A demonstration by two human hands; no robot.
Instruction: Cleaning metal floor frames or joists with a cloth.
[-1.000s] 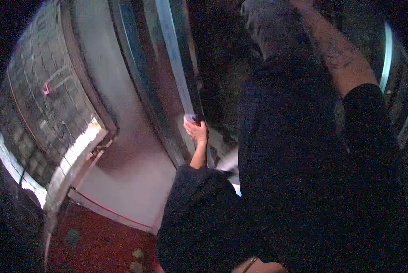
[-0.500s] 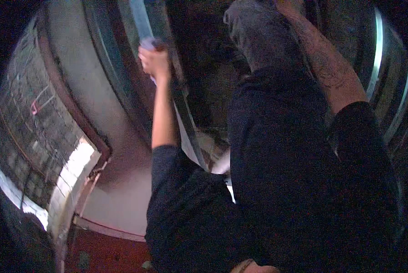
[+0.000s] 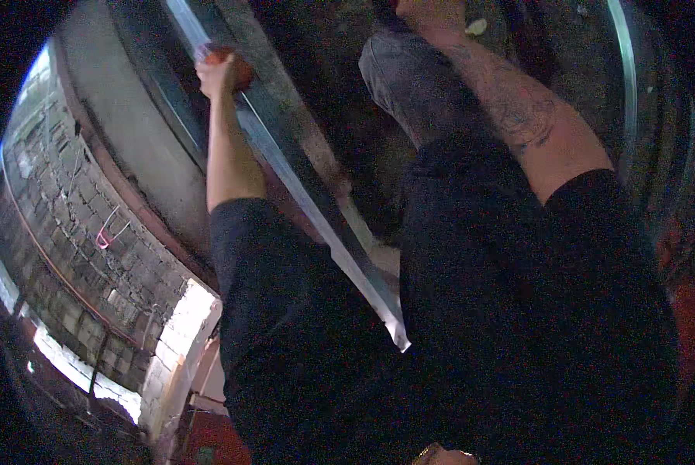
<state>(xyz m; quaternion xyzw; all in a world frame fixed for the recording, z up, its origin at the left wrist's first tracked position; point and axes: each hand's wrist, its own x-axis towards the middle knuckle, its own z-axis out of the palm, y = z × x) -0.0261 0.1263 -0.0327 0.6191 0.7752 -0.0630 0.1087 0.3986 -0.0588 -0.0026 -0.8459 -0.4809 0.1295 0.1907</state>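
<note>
At the upper left, my left hand point(image 3: 215, 76) is closed around a reddish, rounded object point(image 3: 239, 71) whose kind I cannot make out. Both sit on a long pale metal strip point(image 3: 289, 170) that slants from the top edge down toward my body. My left arm is stretched far forward. At the top edge my right hand point(image 3: 434, 14) shows only in part, beyond my knee in grey trousers point(image 3: 398, 77). Its fingers are dark and cut off, so what it touches is hidden.
A rough block wall point(image 3: 76, 201) curves along the left, with a pink-and-white wire loop point(image 3: 108, 236) on it. Between wall and strip runs a grey ledge point(image 3: 130, 116). Another bright strip point(image 3: 626, 62) stands at the far right. A small pale leaf-like piece point(image 3: 476, 28) lies near my right hand.
My left hand has moved up and left along the strip, and the reddish object shows more clearly. My right forearm has shifted left in the picture. The whole view has turned somewhat.
</note>
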